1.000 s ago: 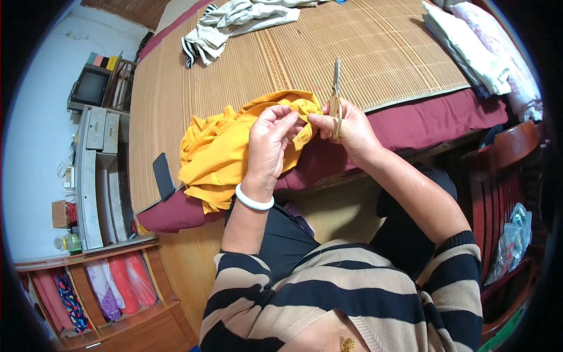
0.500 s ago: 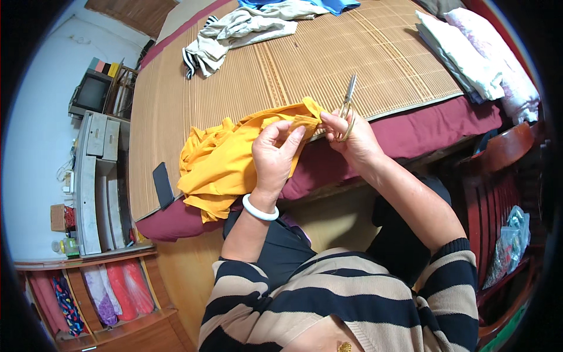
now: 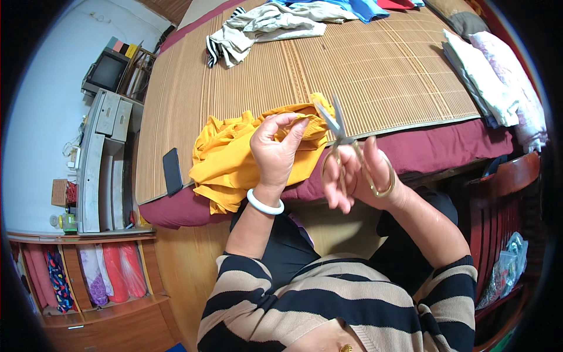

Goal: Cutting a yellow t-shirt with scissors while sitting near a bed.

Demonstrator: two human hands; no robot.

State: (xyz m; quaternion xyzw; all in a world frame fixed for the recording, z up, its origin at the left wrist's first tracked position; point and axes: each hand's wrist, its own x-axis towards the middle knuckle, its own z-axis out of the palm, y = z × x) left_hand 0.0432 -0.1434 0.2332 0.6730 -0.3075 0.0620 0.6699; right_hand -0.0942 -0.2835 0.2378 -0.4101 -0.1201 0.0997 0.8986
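Observation:
My left hand (image 3: 275, 149) pinches an edge of a yellow garment (image 3: 226, 164) between thumb and fingers, holding it up off the bed's near edge. The rest of the cloth lies bunched to the left on the bamboo mat. In my right hand (image 3: 363, 170) is a pair of scissors (image 3: 340, 132) with gold-coloured handles, the thumb and fingers through the loops. The blades are parted and point up and away, close to the right end of the yellow cloth. Whether they touch it I cannot tell. A white bangle (image 3: 264, 203) circles my left wrist.
A dark phone (image 3: 172, 171) lies on the mat (image 3: 375, 76) left of the garment. Beige clothing (image 3: 275, 24) and a blue cloth (image 3: 360, 8) are at the far side. Folded white cloth (image 3: 482, 73) sits at right. Beside me stands a red-brown wooden chair (image 3: 509, 176).
The scissors have swung from closed and held against my palm to open, with my right-hand fingers in the loops. My left hand keeps its pinch on the yellow garment. The view has shifted slightly.

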